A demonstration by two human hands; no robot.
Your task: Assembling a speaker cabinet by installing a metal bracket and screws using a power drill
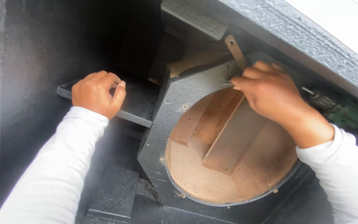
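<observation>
1. The black box panel (175,124) sits at centre frame, tilted, with a large round cutout (228,166) that exposes bare wooden braces (228,141) inside.
2. A flat metal bracket (235,50) stands at the upper edge of the panel, leaning slightly to the left, just above the cutout.
3. The right hand (270,93) rests over the upper rim of the cutout, at the base of the bracket. Its fingers are curled tight around a thin metal piece (227,84) that protrudes from the fist to the left; what that piece is cannot be determined.
4. The left hand (98,93) is closed in a loose fist on a black textured board (137,103) that lies to the left of the panel. The fingers wrap over the near edge of the board, and the thumb lies against it.
5. Both arms wear white long sleeves (59,166).
6. A green cordless drill (340,112) lies behind the right wrist, near the right edge of the panel, its chuck pointing left.
7. Black textured walls (42,45) enclose the work area; a pale surface (344,25) shows at the upper right.
</observation>
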